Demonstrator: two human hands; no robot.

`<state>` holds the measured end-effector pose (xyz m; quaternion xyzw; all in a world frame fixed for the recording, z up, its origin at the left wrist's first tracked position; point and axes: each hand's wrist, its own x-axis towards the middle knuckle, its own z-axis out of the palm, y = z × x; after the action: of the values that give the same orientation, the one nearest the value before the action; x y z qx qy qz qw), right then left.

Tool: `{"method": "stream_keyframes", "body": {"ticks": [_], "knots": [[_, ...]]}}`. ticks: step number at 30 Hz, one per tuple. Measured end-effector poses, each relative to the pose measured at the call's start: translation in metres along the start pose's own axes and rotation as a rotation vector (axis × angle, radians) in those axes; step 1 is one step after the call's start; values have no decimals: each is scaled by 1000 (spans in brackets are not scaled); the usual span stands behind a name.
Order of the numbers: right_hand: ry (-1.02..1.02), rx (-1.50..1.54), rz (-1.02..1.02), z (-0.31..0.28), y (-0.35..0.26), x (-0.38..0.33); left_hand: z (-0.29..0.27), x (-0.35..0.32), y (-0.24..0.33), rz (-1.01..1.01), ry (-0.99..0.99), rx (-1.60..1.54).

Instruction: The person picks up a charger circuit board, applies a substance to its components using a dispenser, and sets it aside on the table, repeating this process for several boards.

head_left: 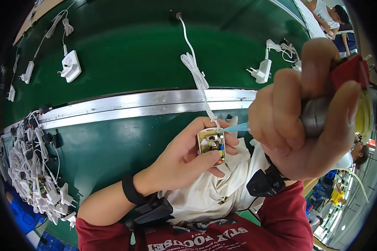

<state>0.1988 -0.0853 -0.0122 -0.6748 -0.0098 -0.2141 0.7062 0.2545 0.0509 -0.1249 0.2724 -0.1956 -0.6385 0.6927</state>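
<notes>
My left hand holds an open charger housing with its circuit board facing up, the thumb pressed on the board's lower edge. A white cable leaves the housing's top and runs away over the metal rail. My right hand, large and close to the camera, is wrapped round a glue dispensing syringe with a red top. Its tapered blue nozzle points left, the tip at the board's upper right corner by the cable entry. Most of the syringe barrel is hidden by the fingers.
A silver metal rail crosses the green bench. Beyond it lie several white chargers with bundled cables. A tangled heap of chargers is at the left. White cloth covers my lap. Other people are at the right.
</notes>
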Motion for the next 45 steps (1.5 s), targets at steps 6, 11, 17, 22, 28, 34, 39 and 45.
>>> {"method": "stream_keyframes", "body": {"ticks": [6,11,17,22,28,34,39,45], "knots": [[-77,63,42,-19,10,1,-10,13,-3,-51,210,92],[-133,95,82,-30,18,1,-23,24,-5,36,258,-61],[-170,109,120,-34,27,4,-31,26,-12,81,238,-77],[-192,116,143,-40,30,7,-31,29,-10,68,251,-115],[-219,144,127,-40,41,5,-34,32,-10,89,225,-215],[-224,148,120,-42,41,6,-39,34,-13,63,171,-261],[-225,163,112,-39,45,7,-36,33,-12,70,159,-270],[-198,197,67,-44,48,9,-32,39,-11,19,240,-189]]}}
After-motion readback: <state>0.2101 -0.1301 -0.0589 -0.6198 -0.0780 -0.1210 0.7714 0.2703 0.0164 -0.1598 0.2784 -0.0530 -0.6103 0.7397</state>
